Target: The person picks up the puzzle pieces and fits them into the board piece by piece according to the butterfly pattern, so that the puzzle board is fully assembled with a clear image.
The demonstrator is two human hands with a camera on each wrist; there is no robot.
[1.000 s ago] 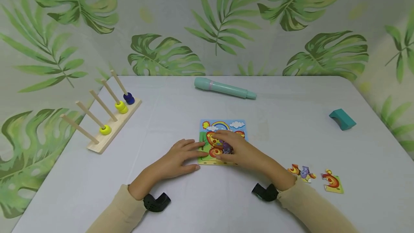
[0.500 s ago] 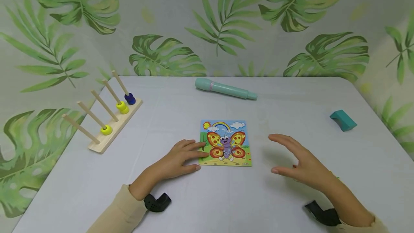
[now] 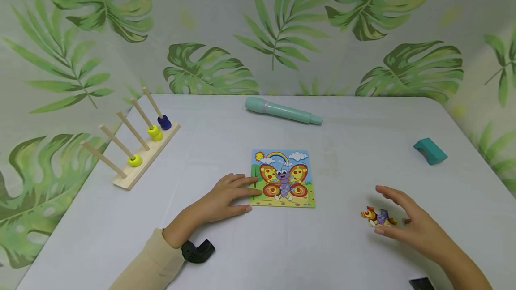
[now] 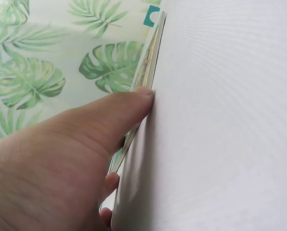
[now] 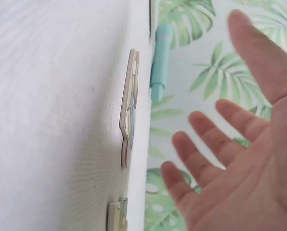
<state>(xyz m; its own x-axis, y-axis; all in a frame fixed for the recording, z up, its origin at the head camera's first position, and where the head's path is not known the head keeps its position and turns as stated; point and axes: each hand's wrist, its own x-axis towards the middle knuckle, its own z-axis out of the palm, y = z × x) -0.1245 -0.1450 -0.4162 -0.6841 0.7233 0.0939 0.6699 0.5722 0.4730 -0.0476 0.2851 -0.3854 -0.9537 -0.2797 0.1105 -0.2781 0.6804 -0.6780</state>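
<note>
A square butterfly jigsaw puzzle board lies flat mid-table. My left hand rests its straight fingers on the board's left edge, its thumb by the lower left corner. In the left wrist view the thumb lies along the thin side of the board. Over to the right, my right hand hovers with fingers and thumb spread, holding nothing. Under its gap lies a puzzle piece with purple and orange print. A second puzzle piece is mostly hidden by the hand; the right wrist view shows its edge.
At the left stands a wooden peg rack with yellow and blue beads. A mint-green toy microphone lies near the back edge. A teal arched block sits at the far right. Behind the table hangs a leaf-patterned cloth.
My right hand has left the puzzle board and moved right, above the loose pieces, uncovering the butterfly picture. The left hand has stayed on the board's edge.
</note>
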